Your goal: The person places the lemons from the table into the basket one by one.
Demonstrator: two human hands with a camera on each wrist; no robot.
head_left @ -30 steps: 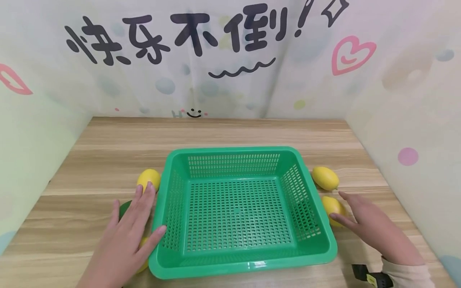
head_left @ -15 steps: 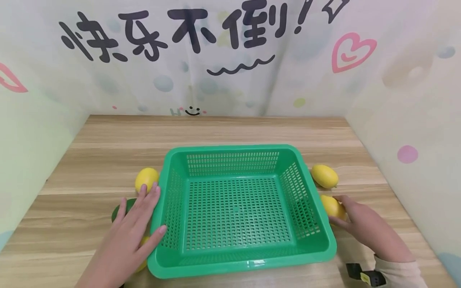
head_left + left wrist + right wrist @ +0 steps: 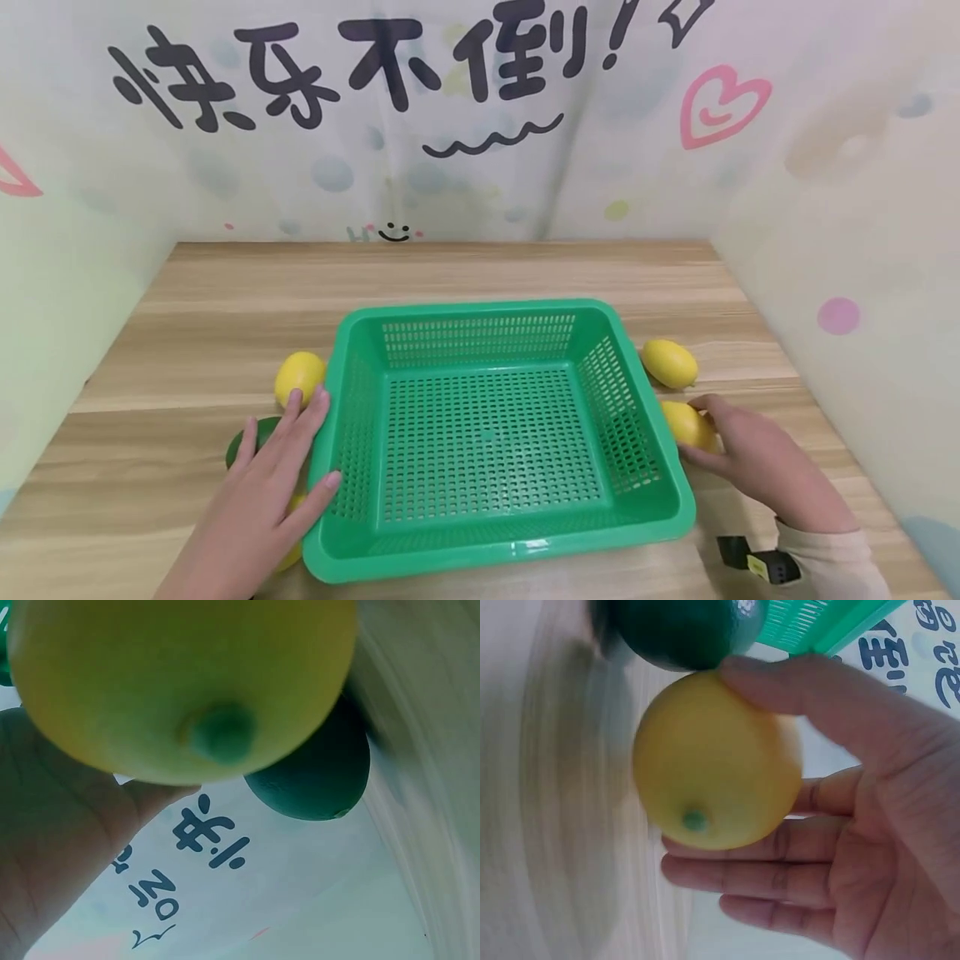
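Observation:
A green plastic basket (image 3: 495,557) stands between my hands. My right hand (image 3: 765,462) grips a yellow lemon (image 3: 686,425) beside the basket's right wall. In the right wrist view, the thumb lies on one side of this lemon (image 3: 716,765) and fingers on the other; a dark green oval fruit (image 3: 690,630) sits right by it. With fingers extended, my left hand (image 3: 258,504) lies along the basket's left rim. Partly covered by it are a yellow lemon (image 3: 288,557) and another dark green oval fruit (image 3: 238,448). The left wrist view shows that lemon (image 3: 180,682) large and close.
Another lemon (image 3: 298,377) sits beyond my left fingertips, and one more lemon (image 3: 670,363) lies by the basket's far right corner. The wooden tabletop (image 3: 450,271) is bounded by a printed backdrop (image 3: 480,192) at the back and sides.
My right hand has moved in from the right and now has its thumb and fingers around the nearer right lemon. The left fingers have come down slightly at the basket's rim.

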